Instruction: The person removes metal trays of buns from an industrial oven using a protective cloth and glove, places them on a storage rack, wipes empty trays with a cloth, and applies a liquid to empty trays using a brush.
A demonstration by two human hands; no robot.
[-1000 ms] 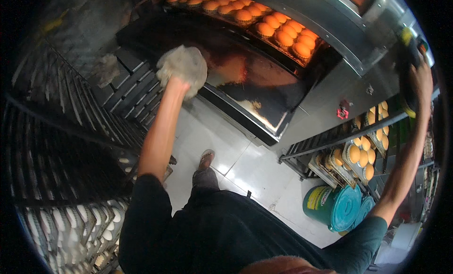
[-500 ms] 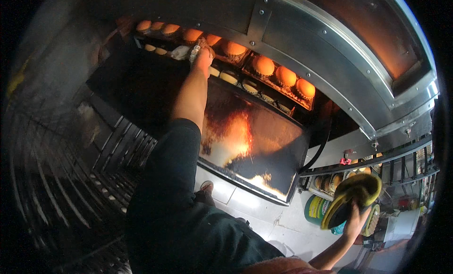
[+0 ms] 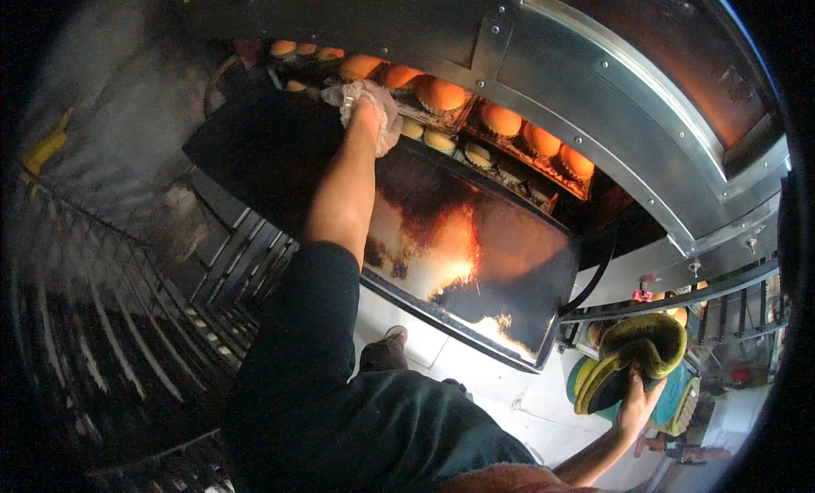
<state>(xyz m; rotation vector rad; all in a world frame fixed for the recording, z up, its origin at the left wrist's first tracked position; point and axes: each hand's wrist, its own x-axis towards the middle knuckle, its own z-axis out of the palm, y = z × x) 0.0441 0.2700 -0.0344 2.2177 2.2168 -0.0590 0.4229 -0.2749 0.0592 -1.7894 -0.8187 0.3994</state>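
My left hand point(image 3: 365, 118) reaches to the oven opening, its fingers closed in a crumpled whitish cloth point(image 3: 386, 128) that partly hides them. The hand is in front of a row of golden round buns point(image 3: 441, 95) on a dark baking tray point(image 3: 518, 156). Paler dough pieces point(image 3: 440, 140) sit below, just behind the lowered oven door point(image 3: 501, 230). At the lower right, my right hand point(image 3: 638, 401) grips a folded, thick yellow-and-black oven pad point(image 3: 643, 344), well away from the oven.
The oven's metal front point(image 3: 594, 85) curves above the opening. Dark wire racks point(image 3: 110, 323) stand at the left. A green bucket point(image 3: 586, 376) is on the white tiled floor point(image 3: 509, 416) behind the oven pad. A rack with more buns point(image 3: 677, 315) stands at the right.
My left hand has shifted left along the opening and back out a little, and more of the cloth shows around it. My right hand still holds the oven pad. The view has shifted slightly.
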